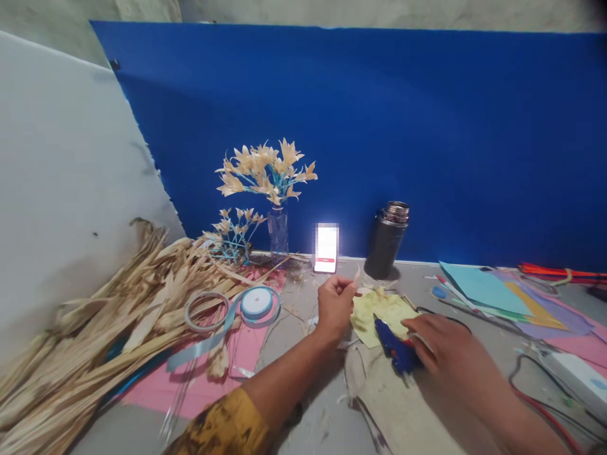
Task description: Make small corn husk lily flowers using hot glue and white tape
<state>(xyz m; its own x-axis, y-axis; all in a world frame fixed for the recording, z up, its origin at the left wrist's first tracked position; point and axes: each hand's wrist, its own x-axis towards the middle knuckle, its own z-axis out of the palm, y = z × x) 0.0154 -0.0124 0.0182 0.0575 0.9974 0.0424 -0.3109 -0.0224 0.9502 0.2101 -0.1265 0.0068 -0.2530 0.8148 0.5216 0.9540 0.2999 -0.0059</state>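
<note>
My left hand [335,303] pinches a small pale husk piece [357,275] between thumb and fingers, raised just over the table. My right hand [446,347] rests on the handle of a blue glue gun [391,341], which lies on the table with its nozzle pointing toward a yellow paper sheet [379,313]. The fingers curl over the gun's grip.
Dried corn husks [95,335] pile at the left over pink paper [246,354]. A blue ribbon roll [257,302], husk flowers in a glass vase [277,230], a lit phone [327,248] and a dark flask [387,240] stand by the blue backboard. Coloured papers [512,297] and cables [545,392] lie right.
</note>
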